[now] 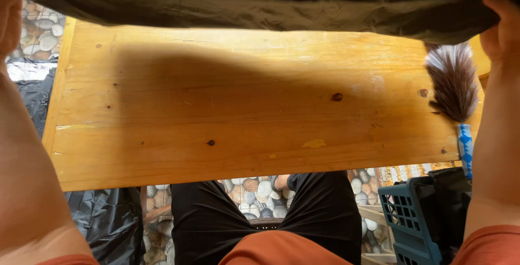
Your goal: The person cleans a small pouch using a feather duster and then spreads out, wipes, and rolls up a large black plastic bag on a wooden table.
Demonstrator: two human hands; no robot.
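- dark cloth point(271, 0), olive-black and creased, is stretched wide across the top of the view, raised above the far edge of the surface point(216, 108).
- left hand point(13, 10) grips the cloth's left end at the upper left corner of the view, fingers closed on the fabric; only part of the hand shows.
- right hand point(501, 27) grips the cloth's right end at the upper right, fingers curled over the hem.
- both bare forearms run up the sides of the view, with orange sleeves at the bottom corners.
- the surface is a pale varnished wooden top with dark knots and a few scuffs; the cloth throws a broad shadow over its middle.
- a feather duster point(452, 81) with brown and white plumes lies on the right end of the surface, just beside the right arm; its blue and white handle point(465, 148) reaches over the near edge.
- a dark blue plastic basket point(406, 216) with a lattice wall stands on the floor below the right near corner, holding something black.
- black plastic sheeting point(105, 221) lies on the floor at the left, below the surface.
- the floor point(260, 192) has a pebble pattern in grey, white and brown.
- the person's legs in black shorts point(206, 221) show under the near edge, knees apart.
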